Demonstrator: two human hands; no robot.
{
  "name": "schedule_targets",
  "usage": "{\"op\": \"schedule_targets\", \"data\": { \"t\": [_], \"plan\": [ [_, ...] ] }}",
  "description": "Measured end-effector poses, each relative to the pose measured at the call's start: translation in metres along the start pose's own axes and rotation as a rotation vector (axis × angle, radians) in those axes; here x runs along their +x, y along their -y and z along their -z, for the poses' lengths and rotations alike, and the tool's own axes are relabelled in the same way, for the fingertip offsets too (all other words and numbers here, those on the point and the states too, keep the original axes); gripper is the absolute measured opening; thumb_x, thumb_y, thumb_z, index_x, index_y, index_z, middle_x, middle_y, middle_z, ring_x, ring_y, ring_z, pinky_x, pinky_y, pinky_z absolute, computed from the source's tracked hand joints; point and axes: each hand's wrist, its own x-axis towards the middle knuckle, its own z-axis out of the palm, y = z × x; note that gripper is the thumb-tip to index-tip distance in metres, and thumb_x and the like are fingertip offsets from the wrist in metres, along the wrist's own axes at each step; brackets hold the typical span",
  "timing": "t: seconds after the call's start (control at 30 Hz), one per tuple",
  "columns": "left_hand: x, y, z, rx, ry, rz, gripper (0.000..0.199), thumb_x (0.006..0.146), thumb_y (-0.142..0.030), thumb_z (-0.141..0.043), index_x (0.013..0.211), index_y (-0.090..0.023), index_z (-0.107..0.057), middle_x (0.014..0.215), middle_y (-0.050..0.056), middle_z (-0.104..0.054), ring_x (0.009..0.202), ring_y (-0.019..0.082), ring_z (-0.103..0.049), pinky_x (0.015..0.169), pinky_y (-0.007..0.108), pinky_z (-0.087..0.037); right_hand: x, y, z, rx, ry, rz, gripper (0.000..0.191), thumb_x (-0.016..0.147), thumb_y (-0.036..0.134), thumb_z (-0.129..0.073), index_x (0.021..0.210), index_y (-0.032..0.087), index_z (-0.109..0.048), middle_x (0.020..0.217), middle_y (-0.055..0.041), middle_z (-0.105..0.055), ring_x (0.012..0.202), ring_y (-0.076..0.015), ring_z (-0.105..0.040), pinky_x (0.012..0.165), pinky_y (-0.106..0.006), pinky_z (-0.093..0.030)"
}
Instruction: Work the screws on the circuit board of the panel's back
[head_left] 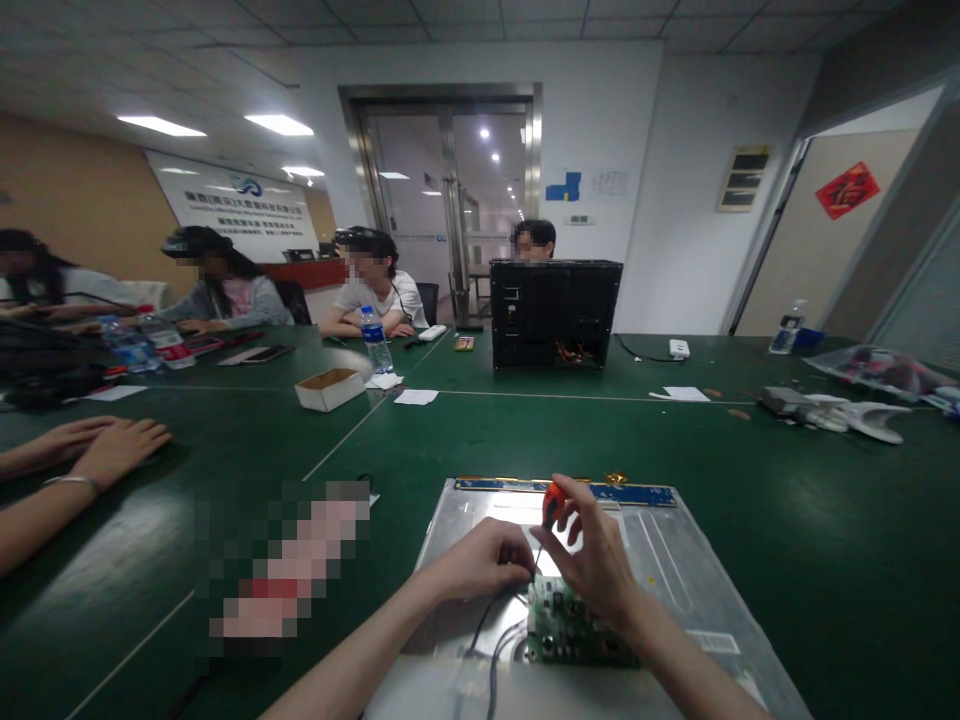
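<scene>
Panel (679, 545) nearest, flat | board (555, 632) on its near half | screwdriver (553, 504) steep, tip down by board's far-left corner | right hand (596, 545) half-curled, gripping handle | left hand (491, 560) curled, nearer tip, hold unclear

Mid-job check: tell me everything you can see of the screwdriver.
The screwdriver has a short orange-red and black handle, seemingly plastic, and a thin shaft that looks like metal. It is tilted, handle up, over the silvery panel, its shaft running down toward the upper left corner of the green circuit board. The right hand has its grip on the handle; the left hand is close beside the shaft's lower end. What the tip touches is unclear.
</scene>
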Motion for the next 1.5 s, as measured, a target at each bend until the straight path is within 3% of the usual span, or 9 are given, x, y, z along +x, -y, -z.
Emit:
{"op": "schedule_targets", "data": {
  "t": [0.13,0.33,0.63,0.83,1.1,1.27,1.5],
  "plan": [
    [-0.0004,-0.001,-0.0008,-0.018,-0.012,0.005,0.01,0.076,-0.009,-0.067,0.079,-0.015,-0.075,0.075,0.001,-0.071,0.072,0.016,-0.062,0.067,0.023,-0.046,-0.0003,-0.0005,-0.0008,-0.004,0.036,0.018,0.062,0.093,0.017,-0.055,0.15,0.026,-0.034,0.09,-0.0037,-0.066,0.057,-0.0147,-0.059,0.045,-0.024,-0.05],
    [0.0005,0.0032,-0.0013,-0.032,0.007,-0.029,0.013,0.076,-0.009,-0.066,0.082,-0.014,-0.076,0.077,0.002,-0.071,0.073,0.017,-0.062,0.069,0.024,-0.047,-0.0005,0.005,0.001,-0.024,0.029,0.008,0.067,0.09,0.014,-0.053,0.152,0.022,-0.03,0.078,-0.0006,-0.064,0.05,-0.0143,-0.055,0.045,-0.025,-0.05],
    [-0.0001,0.0,-0.0005,-0.063,0.013,0.01,0.011,0.076,-0.008,-0.067,0.081,-0.015,-0.075,0.077,0.001,-0.07,0.074,0.017,-0.062,0.07,0.025,-0.047,-0.0001,-0.0003,0.001,-0.003,0.029,0.019,0.062,0.093,0.017,-0.055,0.15,0.026,-0.035,0.085,-0.0015,-0.067,0.055,-0.0135,-0.058,0.046,-0.024,-0.05],
    [-0.0004,0.002,-0.0023,-0.099,-0.004,-0.001,0.011,0.074,-0.008,-0.065,0.079,-0.015,-0.073,0.073,0.0,-0.068,0.07,0.016,-0.06,0.066,0.023,-0.046,-0.0033,0.0002,0.0019,-0.009,0.071,-0.027,0.07,0.09,0.016,-0.055,0.154,0.02,-0.028,0.078,-0.0017,-0.067,0.053,-0.0153,-0.06,0.047,-0.026,-0.052],
    [-0.0002,0.0018,-0.0008,-0.099,0.012,-0.033,0.016,0.073,-0.008,-0.065,0.084,-0.014,-0.075,0.077,0.002,-0.071,0.072,0.017,-0.062,0.068,0.024,-0.047,-0.0004,0.0014,0.0025,-0.005,0.03,-0.024,0.06,0.091,0.022,-0.06,0.146,0.023,-0.035,0.077,0.001,-0.065,0.05,-0.0135,-0.056,0.044,-0.023,-0.049],
    [-0.0017,-0.0034,-0.0001,-0.074,0.001,-0.016,0.012,0.075,-0.01,-0.066,0.079,-0.015,-0.075,0.075,0.002,-0.071,0.071,0.016,-0.062,0.068,0.024,-0.047,0.0018,0.0006,0.0028,-0.037,0.011,-0.01,0.056,0.093,0.019,-0.058,0.145,0.025,-0.04,0.089,-0.0033,-0.065,0.059,-0.0152,-0.06,0.046,-0.025,-0.052],
    [-0.001,0.0028,-0.0025,-0.076,0.014,-0.036,0.012,0.078,-0.012,-0.065,0.084,-0.014,-0.074,0.077,0.002,-0.07,0.071,0.016,-0.061,0.067,0.024,-0.047,-0.0016,0.004,0.0017,-0.016,0.017,-0.013,0.065,0.092,0.017,-0.054,0.152,0.022,-0.029,0.085,-0.0027,-0.068,0.055,-0.015,-0.06,0.047,-0.026,-0.053]
  ]
}}
